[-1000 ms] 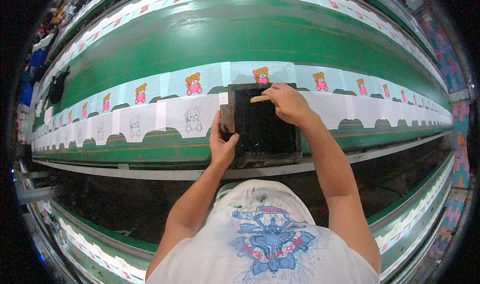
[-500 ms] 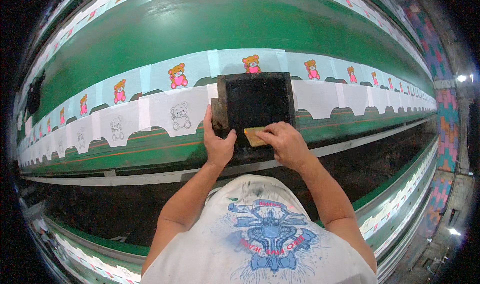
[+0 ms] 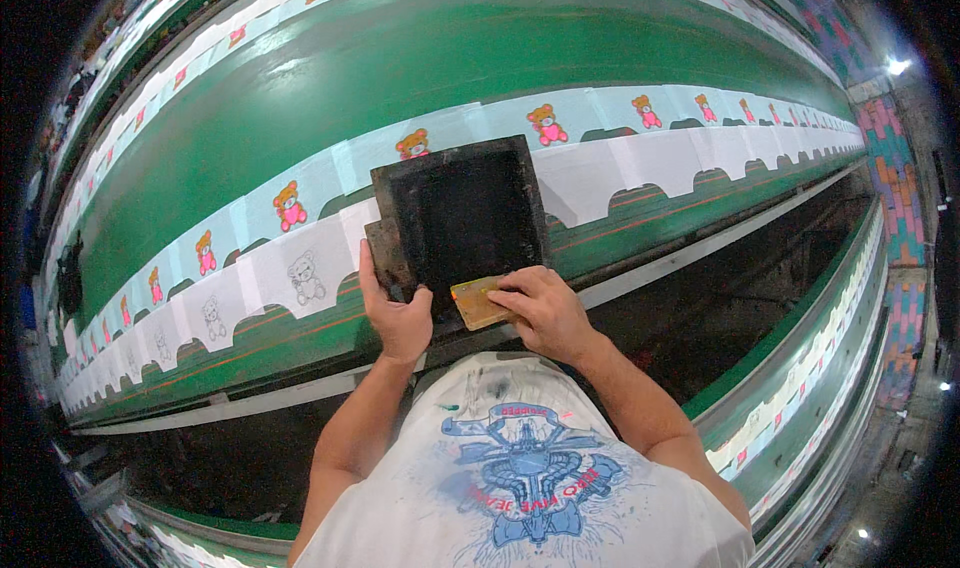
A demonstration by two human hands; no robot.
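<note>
A dark screen-printing frame [image 3: 455, 208] lies over the row of white fabric pieces, its mesh black. My left hand [image 3: 400, 323] grips the frame's near left side at a worn block [image 3: 388, 253], thumb on the near edge and fingers along the block. In my right hand [image 3: 545, 313] is a yellowish squeegee [image 3: 476, 303], pinched between thumb and fingers over the near end of the mesh. Just left of the frame, a white piece carries a black outline bear [image 3: 306, 276]. What lies under the frame is hidden.
Pale blue pieces with coloured bears [image 3: 290, 206] run behind the white row along a long green table [image 3: 330, 78]. Plain white pieces [image 3: 590, 183] continue to the right. A pale rail [image 3: 640, 283] edges the table's near side. Another green table stands at the lower right.
The view has turned, so the table and frame now look slanted. The squeegee shows more of its flat face and sits nearer the frame's near edge. Both hands keep their holds.
</note>
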